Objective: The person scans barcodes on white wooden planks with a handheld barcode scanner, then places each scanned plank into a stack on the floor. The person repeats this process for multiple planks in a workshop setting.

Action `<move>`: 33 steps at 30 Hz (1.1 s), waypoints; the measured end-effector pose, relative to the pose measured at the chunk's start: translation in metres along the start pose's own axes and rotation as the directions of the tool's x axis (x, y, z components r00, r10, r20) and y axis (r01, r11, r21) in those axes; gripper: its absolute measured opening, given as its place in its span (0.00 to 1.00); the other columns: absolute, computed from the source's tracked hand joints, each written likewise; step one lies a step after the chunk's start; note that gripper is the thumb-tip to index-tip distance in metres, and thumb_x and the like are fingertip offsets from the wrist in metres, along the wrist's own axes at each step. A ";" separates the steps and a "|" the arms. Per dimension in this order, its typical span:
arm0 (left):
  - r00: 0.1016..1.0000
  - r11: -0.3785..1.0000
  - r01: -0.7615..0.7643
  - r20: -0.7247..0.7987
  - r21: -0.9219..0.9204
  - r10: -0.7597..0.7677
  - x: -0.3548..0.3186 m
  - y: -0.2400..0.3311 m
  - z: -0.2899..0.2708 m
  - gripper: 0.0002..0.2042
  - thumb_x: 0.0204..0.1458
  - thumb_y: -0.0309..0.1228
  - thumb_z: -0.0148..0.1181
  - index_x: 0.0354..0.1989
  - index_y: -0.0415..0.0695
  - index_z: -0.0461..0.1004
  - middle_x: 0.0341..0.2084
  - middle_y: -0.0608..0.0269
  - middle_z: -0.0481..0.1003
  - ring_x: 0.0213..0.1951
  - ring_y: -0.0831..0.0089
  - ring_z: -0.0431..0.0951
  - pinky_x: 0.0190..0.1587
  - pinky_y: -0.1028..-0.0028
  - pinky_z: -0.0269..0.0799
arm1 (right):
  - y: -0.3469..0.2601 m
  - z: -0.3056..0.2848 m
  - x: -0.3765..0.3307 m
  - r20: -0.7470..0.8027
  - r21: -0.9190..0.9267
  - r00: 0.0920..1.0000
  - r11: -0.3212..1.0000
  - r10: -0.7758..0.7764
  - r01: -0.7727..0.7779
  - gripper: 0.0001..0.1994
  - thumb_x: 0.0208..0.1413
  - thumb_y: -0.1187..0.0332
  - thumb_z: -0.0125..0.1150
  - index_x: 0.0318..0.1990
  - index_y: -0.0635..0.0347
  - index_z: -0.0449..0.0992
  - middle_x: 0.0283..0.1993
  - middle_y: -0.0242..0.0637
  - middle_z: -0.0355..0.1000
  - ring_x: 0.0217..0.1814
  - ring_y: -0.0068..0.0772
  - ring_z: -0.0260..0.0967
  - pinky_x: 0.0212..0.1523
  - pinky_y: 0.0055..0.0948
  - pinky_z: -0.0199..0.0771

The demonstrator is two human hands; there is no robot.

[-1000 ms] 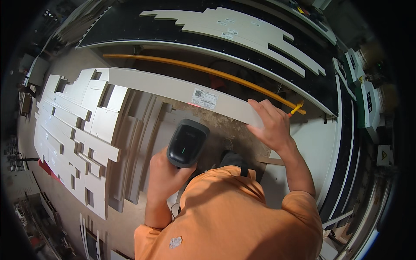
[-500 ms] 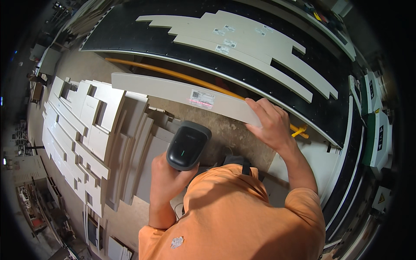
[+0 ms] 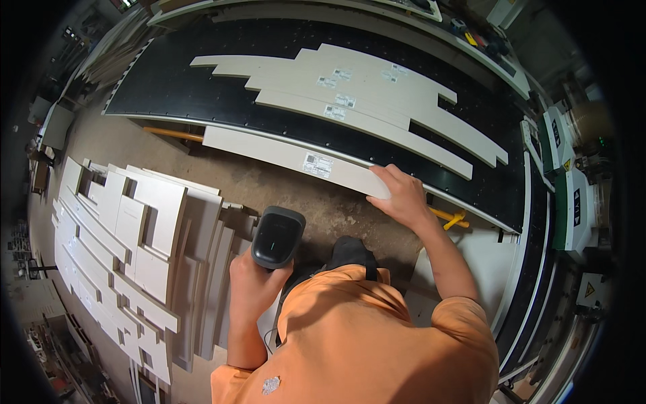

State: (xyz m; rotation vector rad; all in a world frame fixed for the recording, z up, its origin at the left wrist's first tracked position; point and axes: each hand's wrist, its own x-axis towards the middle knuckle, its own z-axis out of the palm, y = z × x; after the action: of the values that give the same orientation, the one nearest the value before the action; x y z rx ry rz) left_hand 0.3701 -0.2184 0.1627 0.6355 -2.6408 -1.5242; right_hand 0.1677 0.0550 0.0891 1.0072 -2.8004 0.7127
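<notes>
Now | right hand [image 3: 402, 195] grips panel [image 3: 296, 159] end | left hand [image 3: 250, 277] holds scanner [image 3: 276, 236]

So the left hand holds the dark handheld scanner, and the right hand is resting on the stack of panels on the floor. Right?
Not quite. In the head view the left hand does hold the dark handheld scanner, but the right hand grips the end of a long white panel by the black machine bed, not the floor stack.
</notes>
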 end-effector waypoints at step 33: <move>0.433 0.909 0.374 -0.831 -0.187 -0.349 -0.043 -0.081 -0.012 0.11 0.46 0.32 0.67 0.31 0.36 0.78 0.21 0.49 0.78 0.26 0.57 0.81 0.31 0.64 0.75 | -0.038 0.114 0.119 0.145 0.207 0.922 0.922 -0.359 0.327 0.29 0.54 0.66 0.69 0.60 0.71 0.68 0.64 0.53 0.61 0.67 0.57 0.58 0.67 0.49 0.60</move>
State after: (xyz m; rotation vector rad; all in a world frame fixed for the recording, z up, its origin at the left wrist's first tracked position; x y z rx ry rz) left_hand 0.4392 -0.2485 0.1086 1.5586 -1.7721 -0.8065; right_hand 0.1069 -0.0919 0.0297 1.6238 -2.6218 0.8737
